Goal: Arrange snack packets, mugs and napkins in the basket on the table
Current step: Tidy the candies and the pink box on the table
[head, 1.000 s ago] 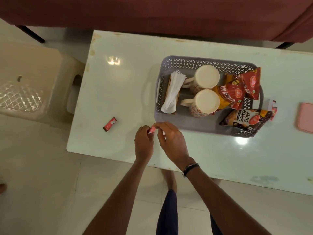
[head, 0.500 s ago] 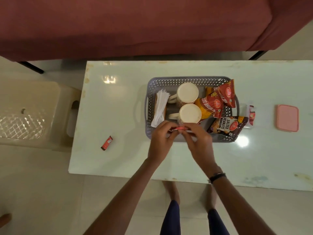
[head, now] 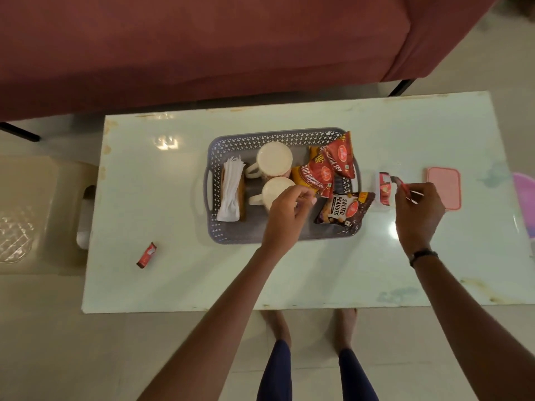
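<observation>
Sachet of red foil [head: 146, 255] lies alone on the pale glossy table [head: 173, 198], well left of the left hand [head: 285, 215]. That hand's fingers [head: 304, 195] curl loosely, seemingly empty, over the near white mug [head: 273, 190] in the grey perforated plastic basket [head: 228, 235], beside white napkins [head: 231, 192] and red snack packets [head: 324, 172]. Right hand [head: 419, 218] pinches a slim red sachet [head: 402, 188] just beyond the basket's right rim, left of a pink lid [head: 444, 188].

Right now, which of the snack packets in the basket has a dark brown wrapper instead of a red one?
The salted peanuts packet, at the basket's near right corner. The other two packets, beside the mugs, are red and yellow.
</observation>
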`<state>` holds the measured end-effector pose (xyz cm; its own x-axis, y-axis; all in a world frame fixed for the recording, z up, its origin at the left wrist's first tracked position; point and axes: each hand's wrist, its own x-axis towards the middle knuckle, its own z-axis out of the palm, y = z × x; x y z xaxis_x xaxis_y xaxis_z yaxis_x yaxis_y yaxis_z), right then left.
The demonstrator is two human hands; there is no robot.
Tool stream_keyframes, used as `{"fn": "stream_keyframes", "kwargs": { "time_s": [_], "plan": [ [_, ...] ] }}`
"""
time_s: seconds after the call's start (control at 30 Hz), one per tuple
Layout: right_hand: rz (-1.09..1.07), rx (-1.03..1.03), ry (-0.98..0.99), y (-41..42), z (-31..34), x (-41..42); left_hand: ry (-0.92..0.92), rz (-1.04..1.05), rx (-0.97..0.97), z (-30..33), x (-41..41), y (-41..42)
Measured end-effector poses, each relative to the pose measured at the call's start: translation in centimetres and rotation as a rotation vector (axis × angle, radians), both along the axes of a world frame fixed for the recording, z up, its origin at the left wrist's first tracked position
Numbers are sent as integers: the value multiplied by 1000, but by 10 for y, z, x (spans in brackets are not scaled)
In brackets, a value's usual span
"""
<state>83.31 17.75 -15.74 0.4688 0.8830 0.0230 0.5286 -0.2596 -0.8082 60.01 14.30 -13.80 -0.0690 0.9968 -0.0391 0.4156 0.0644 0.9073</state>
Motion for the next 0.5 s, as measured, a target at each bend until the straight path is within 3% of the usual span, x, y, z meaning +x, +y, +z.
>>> {"fn": "stream_keyframes", "kwargs": {
  "time_s": [0.17,0.33,0.5],
  "plan": [
    [25,-85,-12,10,-20,10,20,6,-22,-7,8,-5],
    [50,2,-19,4,-6,-8,5,44,-49,-9,4,-10],
    [486,141,-118,-9,30,-87,14,108,-5,-3,-29,-24]
  ]
}}
